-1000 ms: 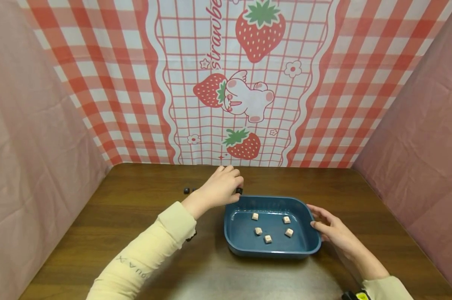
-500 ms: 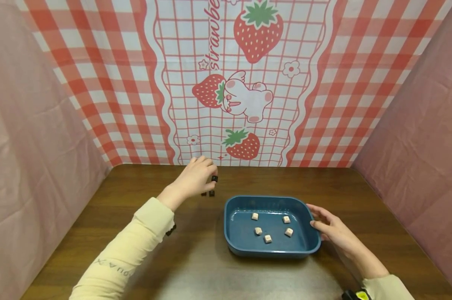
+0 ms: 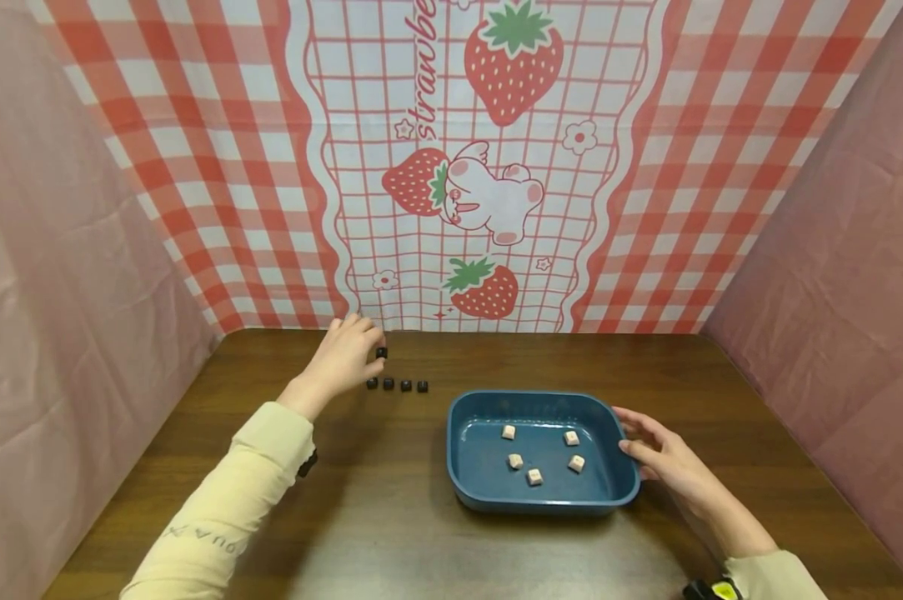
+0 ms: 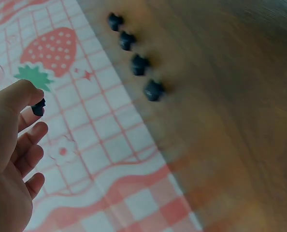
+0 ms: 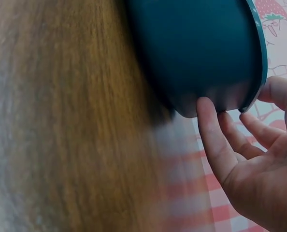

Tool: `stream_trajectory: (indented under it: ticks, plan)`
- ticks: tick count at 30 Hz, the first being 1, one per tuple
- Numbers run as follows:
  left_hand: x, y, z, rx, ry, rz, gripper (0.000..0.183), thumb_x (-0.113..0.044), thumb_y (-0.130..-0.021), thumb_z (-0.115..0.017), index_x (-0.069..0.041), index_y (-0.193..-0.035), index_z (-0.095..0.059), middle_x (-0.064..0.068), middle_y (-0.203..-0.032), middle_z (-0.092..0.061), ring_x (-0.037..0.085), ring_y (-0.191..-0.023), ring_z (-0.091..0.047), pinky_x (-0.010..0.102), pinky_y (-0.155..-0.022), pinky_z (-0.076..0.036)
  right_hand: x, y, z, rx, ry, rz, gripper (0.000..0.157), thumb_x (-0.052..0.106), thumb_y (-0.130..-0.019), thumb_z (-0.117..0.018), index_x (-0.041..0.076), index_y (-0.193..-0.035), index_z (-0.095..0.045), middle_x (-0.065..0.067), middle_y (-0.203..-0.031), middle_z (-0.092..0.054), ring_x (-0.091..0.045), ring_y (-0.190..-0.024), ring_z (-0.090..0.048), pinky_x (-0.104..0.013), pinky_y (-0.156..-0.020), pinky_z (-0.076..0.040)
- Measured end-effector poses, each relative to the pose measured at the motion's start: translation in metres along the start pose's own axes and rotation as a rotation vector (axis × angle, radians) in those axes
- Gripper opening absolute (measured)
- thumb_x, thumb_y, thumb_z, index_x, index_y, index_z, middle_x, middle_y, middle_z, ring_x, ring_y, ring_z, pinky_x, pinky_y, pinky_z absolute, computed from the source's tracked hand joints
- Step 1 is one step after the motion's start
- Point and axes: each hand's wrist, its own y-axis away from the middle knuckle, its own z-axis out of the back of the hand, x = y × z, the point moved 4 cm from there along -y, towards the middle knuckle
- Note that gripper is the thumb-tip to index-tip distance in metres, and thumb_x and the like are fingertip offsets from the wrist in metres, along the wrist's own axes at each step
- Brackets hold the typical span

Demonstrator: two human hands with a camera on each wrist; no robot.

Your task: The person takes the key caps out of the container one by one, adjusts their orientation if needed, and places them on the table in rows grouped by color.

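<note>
Between thumb and forefinger, my left hand [image 3: 340,357] pinches a black keycap [image 3: 381,353], held above the table; the same keycap [image 4: 38,108] shows at the fingertips in the left wrist view. Just below that hand, several black keycaps [image 3: 406,386] lie in a short row. A deep blue rectangular dish [image 3: 541,505] stands to the right, with several cream keycaps [image 3: 534,477] scattered on its floor. My right hand [image 3: 672,467] grips the dish's right end, thumb at the rim and fingers against the outer wall [image 5: 201,43].
The brown wooden table [image 3: 391,533] ends at the back against a strawberry-print checked cloth [image 3: 496,200]. Pink cloths [image 3: 834,275] hang at both sides. The row of keycaps sits left of the dish, near the back edge.
My left hand has moved left from the dish's back left corner, carrying the black keycap, and now hovers by the row's left end. The right hand and dish have stayed put.
</note>
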Motion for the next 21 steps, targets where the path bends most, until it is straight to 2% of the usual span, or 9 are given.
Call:
stream_trajectory:
  ticks: [7, 14, 21]
  plan:
    - [0.021, 0.011, -0.014, 0.007, 0.019, 0.060, 0.017, -0.023, -0.079, -0.072, -0.013, -0.088, -0.064, 0.004, -0.091, -0.057, 0.024, -0.088, -0.046, 0.040, -0.075, -0.032, -0.001, 0.004, 0.000, 0.023, -0.023, 0.049, 0.061, 0.017, -0.094, -0.056, 0.005, -0.146, -0.026, -0.029, -0.137, -0.036, -0.011, -0.098, -0.060, -0.038, -0.071, -0.055]
    - [0.034, 0.019, -0.029, 0.059, 0.022, 0.106, 0.018, -0.023, -0.079, -0.074, -0.012, -0.090, -0.065, 0.006, -0.094, -0.059, 0.027, -0.093, -0.048, 0.043, -0.077, -0.035, -0.003, 0.004, -0.001, 0.043, -0.029, 0.060, 0.062, 0.015, -0.094, -0.056, 0.004, -0.146, -0.025, -0.029, -0.137, -0.035, -0.012, -0.099, -0.059, -0.039, -0.072, -0.055]
    - [0.047, 0.024, -0.050, 0.116, -0.012, 0.122, 0.017, -0.024, -0.079, -0.074, -0.014, -0.089, -0.064, 0.006, -0.095, -0.060, 0.027, -0.092, -0.048, 0.043, -0.077, -0.034, -0.003, 0.002, -0.002, 0.041, -0.049, 0.050, 0.060, 0.016, -0.094, -0.055, 0.006, -0.146, -0.026, -0.024, -0.135, -0.039, -0.011, -0.101, -0.060, -0.041, -0.073, -0.054]
